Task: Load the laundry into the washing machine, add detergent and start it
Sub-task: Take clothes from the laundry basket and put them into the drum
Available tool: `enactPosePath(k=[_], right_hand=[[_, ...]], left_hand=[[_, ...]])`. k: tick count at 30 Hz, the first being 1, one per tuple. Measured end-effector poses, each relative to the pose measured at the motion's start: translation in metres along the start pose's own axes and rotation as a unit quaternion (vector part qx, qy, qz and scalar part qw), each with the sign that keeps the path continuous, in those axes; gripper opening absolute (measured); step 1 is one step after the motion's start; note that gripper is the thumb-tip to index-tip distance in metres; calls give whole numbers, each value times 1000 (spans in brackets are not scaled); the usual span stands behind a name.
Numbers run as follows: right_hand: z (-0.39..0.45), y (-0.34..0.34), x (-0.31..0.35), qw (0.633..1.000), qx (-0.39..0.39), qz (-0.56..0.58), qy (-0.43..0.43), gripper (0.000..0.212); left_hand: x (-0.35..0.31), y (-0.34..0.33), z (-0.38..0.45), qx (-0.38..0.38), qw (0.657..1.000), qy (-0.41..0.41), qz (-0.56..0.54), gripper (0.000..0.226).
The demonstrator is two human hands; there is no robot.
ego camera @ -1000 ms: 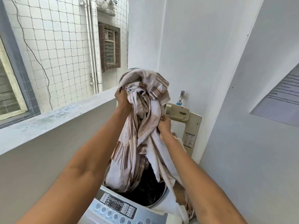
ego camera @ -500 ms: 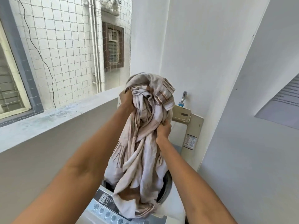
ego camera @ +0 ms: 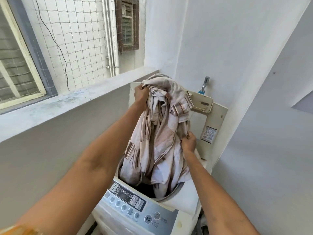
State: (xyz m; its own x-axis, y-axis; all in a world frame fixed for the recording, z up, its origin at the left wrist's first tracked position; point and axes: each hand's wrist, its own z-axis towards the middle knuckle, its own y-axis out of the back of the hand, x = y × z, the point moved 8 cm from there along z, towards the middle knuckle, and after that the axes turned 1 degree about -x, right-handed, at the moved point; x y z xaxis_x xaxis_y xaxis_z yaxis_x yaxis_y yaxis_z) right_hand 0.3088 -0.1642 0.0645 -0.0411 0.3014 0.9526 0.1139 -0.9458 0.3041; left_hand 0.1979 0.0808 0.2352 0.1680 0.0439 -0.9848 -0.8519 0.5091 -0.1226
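Observation:
A big bundle of beige cloth with brown stripes [ego camera: 160,133] hangs over the open top-loading washing machine [ego camera: 177,204], its lower end inside the drum. My left hand [ego camera: 140,94] grips the top of the bundle, held high. My right hand [ego camera: 188,143] grips the cloth lower down on its right side. The raised lid [ego camera: 215,119] stands upright behind the cloth. The grey control panel [ego camera: 133,202] with round buttons faces me at the front.
A concrete ledge [ego camera: 67,106] runs along the left under a netted opening. White walls close in behind and on the right. A tap [ego camera: 205,83] sticks out of the wall above the lid.
The bundle has come down from chest height, and more of the cloth now sits in the drum. The view has tilted down, showing more of the control panel.

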Motion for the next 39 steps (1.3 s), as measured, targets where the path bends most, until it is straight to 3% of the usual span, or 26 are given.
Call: enactPosePath(k=[2, 4, 6, 9, 11, 14, 17, 19, 21, 24, 27, 30, 32, 33, 37, 39], right_hand=[[-8, -34, -10, 992, 115, 16, -47, 40], [-28, -64, -22, 961, 228, 84, -132, 46], [-52, -82, -32, 924, 316, 108, -186, 42], [-80, -98, -62, 863, 430, 78, -254, 27], [-72, -101, -90, 872, 408, 26, -268, 19], [-27, -81, -107, 955, 197, 12, -223, 16], [3, -58, -82, 990, 45, 44, -128, 22], [9, -56, -53, 998, 27, 33, -49, 32], [9, -66, -30, 997, 60, 6, 41, 40], [-5, -99, -23, 970, 149, -135, 134, 54], [-25, -138, -55, 896, 249, -309, 198, 63], [-45, -169, -110, 829, 357, -396, 170, 73], [-52, -182, -140, 801, 379, -445, 130, 77], [-53, -189, -151, 793, 376, -467, 106, 78], [-30, -202, -175, 761, 324, -561, 3, 76], [-5, -185, -178, 774, 264, -574, -51, 67]], left_hand=[[5, 3, -1, -12, 1000, 13, 12, 15], [17, 8, -6, -22, 999, 20, 21, 12], [47, 15, -6, -27, 998, 40, 38, 10], [112, 33, -2, -53, 993, 95, 46, 27], [153, 43, -7, -67, 988, 131, 57, 27], [196, 55, -30, -112, 976, 180, 51, 28], [231, 45, -43, -114, 970, 215, -4, 24], [255, 36, -47, -107, 961, 254, -8, 28], [273, 31, -52, -82, 955, 285, 15, 32], [292, 39, -53, -13, 949, 303, 91, 38], [323, 57, -55, 123, 918, 309, 217, 73], [357, 78, -59, 265, 790, 359, 421, 68], [368, 88, -52, 301, 722, 363, 506, 84], [367, 86, -44, 307, 724, 349, 510, 90], [354, 50, -15, 321, 799, 195, 469, 77], [356, 33, -18, 334, 788, 126, 502, 54]])
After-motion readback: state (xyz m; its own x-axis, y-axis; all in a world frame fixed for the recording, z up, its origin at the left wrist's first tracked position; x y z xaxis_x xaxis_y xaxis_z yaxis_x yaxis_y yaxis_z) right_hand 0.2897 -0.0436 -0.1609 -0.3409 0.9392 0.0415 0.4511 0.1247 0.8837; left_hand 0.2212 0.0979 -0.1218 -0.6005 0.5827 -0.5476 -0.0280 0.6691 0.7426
